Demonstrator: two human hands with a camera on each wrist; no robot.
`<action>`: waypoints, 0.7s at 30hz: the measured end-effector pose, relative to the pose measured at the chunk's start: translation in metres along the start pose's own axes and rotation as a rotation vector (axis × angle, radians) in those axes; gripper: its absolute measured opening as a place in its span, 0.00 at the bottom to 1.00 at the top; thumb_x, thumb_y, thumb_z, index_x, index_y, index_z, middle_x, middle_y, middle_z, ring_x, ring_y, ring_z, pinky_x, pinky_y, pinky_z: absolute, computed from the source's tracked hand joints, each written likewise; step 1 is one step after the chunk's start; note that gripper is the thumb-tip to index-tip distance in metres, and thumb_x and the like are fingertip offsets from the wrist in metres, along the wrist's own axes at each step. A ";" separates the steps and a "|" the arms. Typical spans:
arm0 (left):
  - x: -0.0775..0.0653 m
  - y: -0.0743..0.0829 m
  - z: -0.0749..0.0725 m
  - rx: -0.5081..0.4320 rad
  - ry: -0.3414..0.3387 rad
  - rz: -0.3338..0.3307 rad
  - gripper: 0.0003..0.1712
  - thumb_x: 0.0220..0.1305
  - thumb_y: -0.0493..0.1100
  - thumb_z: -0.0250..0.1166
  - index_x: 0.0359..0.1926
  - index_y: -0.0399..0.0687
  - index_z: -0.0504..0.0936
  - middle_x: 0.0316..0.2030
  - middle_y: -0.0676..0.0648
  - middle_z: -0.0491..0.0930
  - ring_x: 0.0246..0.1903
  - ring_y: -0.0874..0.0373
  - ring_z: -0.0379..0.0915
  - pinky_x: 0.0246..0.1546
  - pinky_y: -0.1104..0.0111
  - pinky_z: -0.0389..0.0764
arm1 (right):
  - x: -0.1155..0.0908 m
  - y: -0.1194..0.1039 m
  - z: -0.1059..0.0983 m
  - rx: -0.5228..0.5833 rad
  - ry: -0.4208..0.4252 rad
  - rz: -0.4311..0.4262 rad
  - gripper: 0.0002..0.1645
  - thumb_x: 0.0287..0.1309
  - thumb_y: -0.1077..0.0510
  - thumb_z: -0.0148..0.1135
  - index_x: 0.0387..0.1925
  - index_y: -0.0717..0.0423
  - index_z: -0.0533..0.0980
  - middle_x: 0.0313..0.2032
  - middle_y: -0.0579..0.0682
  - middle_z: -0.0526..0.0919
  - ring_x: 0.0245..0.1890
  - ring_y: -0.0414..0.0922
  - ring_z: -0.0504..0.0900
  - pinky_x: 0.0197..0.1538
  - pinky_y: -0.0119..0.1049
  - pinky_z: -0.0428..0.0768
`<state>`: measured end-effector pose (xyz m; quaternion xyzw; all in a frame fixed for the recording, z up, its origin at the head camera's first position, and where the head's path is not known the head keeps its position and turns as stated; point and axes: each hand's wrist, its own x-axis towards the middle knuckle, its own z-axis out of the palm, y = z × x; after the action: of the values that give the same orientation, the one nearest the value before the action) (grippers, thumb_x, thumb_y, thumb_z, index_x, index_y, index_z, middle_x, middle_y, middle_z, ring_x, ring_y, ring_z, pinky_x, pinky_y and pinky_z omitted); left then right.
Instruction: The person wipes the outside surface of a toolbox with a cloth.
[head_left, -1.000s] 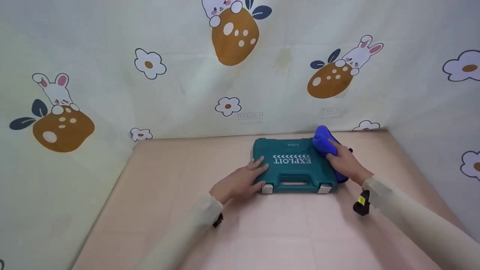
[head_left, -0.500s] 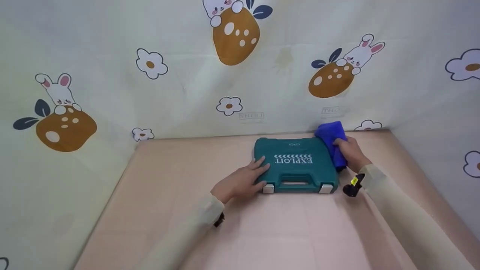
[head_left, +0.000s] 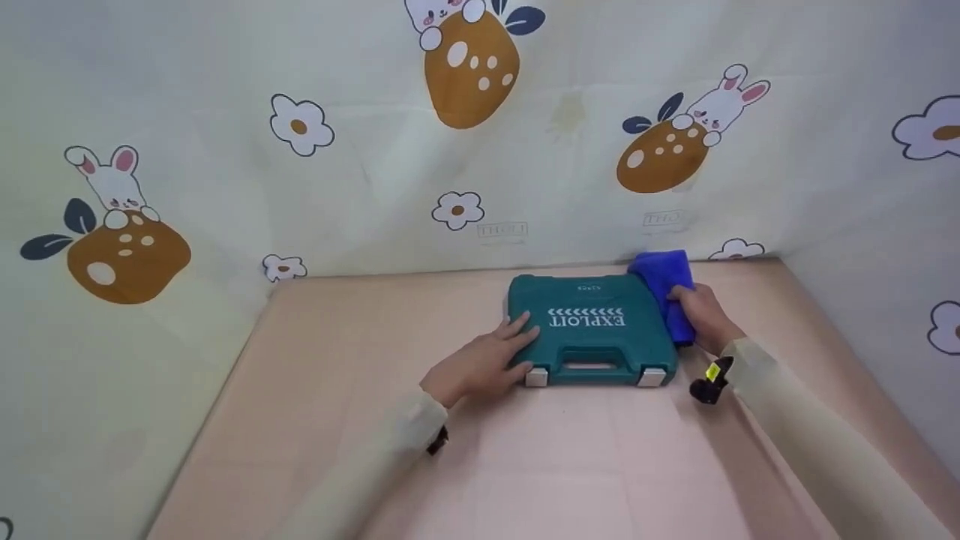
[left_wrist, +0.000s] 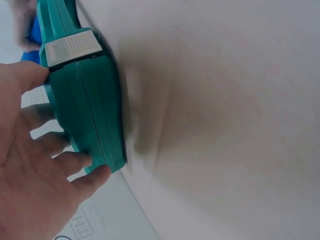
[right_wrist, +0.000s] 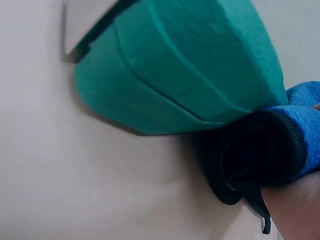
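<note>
A green tool case lettered EXPLOIT lies flat on the table, lid down, its handle and two silver latches towards me. My left hand rests on its left end with spread fingers; in the left wrist view the thumb touches the case near a latch. My right hand grips a folded blue cloth against the case's right side. The right wrist view shows the cloth with a dark stitched edge and a small black loop, touching the case. Most right fingers are hidden.
The table wears a pale pink-beige cover. Close behind the case rises a fabric wall printed with rabbits and flowers, and more fabric stands at both sides. Each wrist carries a small black camera.
My right hand and the blue cloth have moved off the case's top right part to its right side, then slightly towards me. The left hand and the case have stayed put.
</note>
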<state>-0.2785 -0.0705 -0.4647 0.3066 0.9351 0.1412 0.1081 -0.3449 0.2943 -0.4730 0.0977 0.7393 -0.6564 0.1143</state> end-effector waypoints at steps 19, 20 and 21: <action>0.003 -0.003 0.003 0.018 0.026 0.031 0.37 0.68 0.61 0.48 0.73 0.59 0.49 0.72 0.51 0.39 0.69 0.50 0.40 0.61 0.58 0.56 | -0.024 0.011 -0.002 -0.028 -0.026 -0.051 0.31 0.62 0.62 0.37 0.66 0.67 0.50 0.59 0.63 0.59 0.55 0.58 0.58 0.59 0.52 0.55; 0.003 -0.002 0.003 0.019 0.024 0.030 0.37 0.68 0.61 0.48 0.73 0.60 0.49 0.72 0.51 0.38 0.69 0.50 0.40 0.60 0.58 0.56 | -0.026 0.011 -0.003 -0.028 -0.031 -0.050 0.32 0.62 0.62 0.36 0.67 0.67 0.49 0.61 0.63 0.58 0.56 0.58 0.57 0.61 0.53 0.54; 0.003 -0.002 0.003 0.019 0.022 0.028 0.37 0.68 0.61 0.48 0.73 0.60 0.49 0.72 0.51 0.38 0.69 0.50 0.40 0.60 0.58 0.56 | -0.027 0.012 -0.003 -0.029 -0.033 -0.050 0.32 0.63 0.62 0.36 0.68 0.67 0.48 0.62 0.63 0.57 0.57 0.58 0.57 0.61 0.54 0.53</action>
<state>-0.2813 -0.0695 -0.4684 0.3192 0.9331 0.1369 0.0928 -0.3161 0.2988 -0.4762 0.0665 0.7490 -0.6497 0.1114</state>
